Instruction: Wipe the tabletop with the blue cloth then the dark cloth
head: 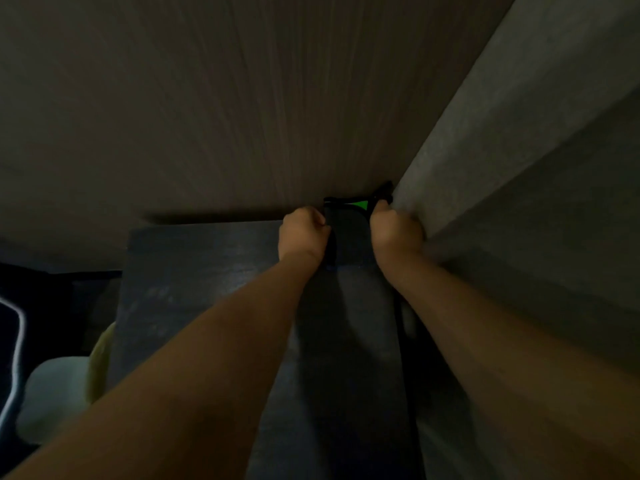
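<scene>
Bare left forearm point(194, 358) and bare right forearm point(502, 341), broad near, narrowing toward far wrists. Bare left grip point(303, 233) and right grip point(396, 232), dim, slightly blurred.

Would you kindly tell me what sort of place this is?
Probably a dim corner of a room: a dark tabletop meets a wood-grain wall and a grey wall.
</scene>
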The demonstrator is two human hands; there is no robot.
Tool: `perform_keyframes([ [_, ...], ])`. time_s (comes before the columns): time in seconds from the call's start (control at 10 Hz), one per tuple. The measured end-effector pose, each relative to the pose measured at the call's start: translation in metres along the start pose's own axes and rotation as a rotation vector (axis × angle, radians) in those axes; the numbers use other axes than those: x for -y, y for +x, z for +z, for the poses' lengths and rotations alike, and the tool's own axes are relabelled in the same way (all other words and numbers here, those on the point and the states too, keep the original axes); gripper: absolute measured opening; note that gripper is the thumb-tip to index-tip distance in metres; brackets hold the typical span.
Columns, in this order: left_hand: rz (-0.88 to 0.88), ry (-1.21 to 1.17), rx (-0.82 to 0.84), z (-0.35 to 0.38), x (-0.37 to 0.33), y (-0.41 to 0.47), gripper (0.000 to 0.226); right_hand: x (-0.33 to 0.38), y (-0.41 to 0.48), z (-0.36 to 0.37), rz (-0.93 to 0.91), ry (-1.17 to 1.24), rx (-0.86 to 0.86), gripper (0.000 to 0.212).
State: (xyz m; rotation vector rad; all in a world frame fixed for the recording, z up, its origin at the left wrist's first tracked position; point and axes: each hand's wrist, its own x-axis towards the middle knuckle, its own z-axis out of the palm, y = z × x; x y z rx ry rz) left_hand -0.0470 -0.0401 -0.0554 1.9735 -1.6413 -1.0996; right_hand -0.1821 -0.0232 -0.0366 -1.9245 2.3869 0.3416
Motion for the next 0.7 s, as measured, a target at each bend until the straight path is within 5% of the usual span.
perform_keyframes([
  [0.1,-0.01,-0.01,-0.017,0.006,0.004,0.004,0.014,-0.004,0.009,0.016,-0.117,0.112,-0.099,0.046],
  [0.2,-0.036,-0.026,-0.012,0.011,0.009,0.006,0.012,0.002,0.0,0.0,0.013,-0.006,0.102,0.032],
  [0.5,-0.123,-0.101,-0.004,0.018,0.015,0.007,0.014,0.001,0.001,0.019,0.041,-0.035,-0.039,0.042],
  [0.7,-0.135,-0.32,-0.186,-0.002,0.011,-0.006,0.039,0.009,-0.014,0.012,-0.039,0.329,-0.113,0.039],
])
